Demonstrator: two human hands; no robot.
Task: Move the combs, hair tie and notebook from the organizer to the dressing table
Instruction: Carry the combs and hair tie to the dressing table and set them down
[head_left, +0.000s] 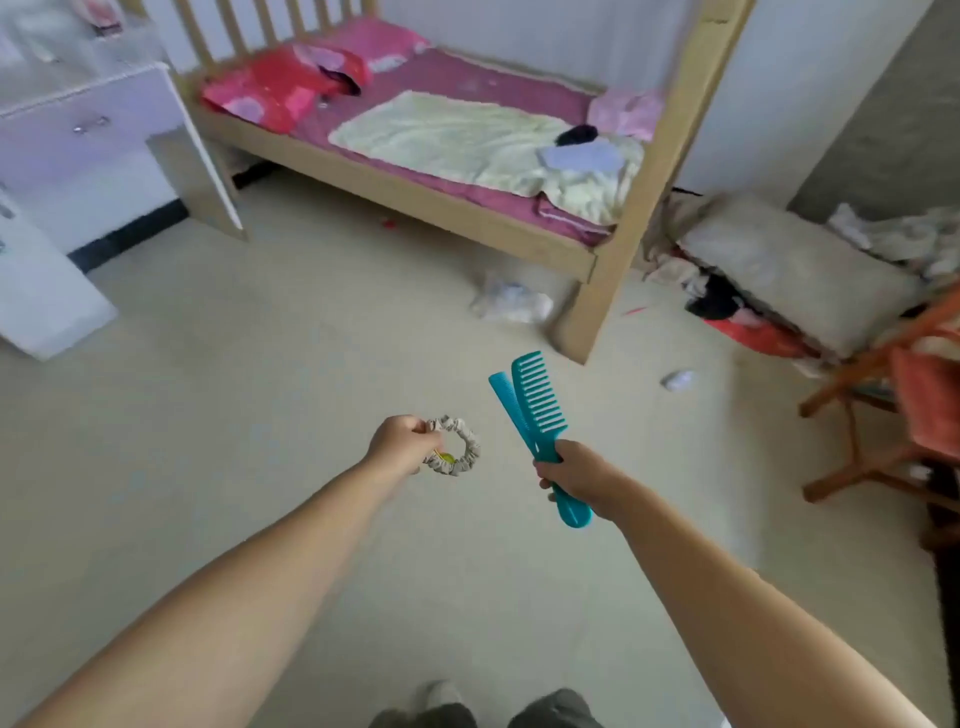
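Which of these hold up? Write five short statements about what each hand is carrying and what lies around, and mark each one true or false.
1. The right hand holds two teal combs together. True.
2. The left hand is empty. False: it pinches a pale scrunchie hair tie.
3. The combs rest on the floor. False: they are held up in the air, teeth end pointing away from the person.
4. A wooden-framed bed stands ahead of the person. True.
5. The notebook is tucked under the right arm. False: no notebook shows in this view.
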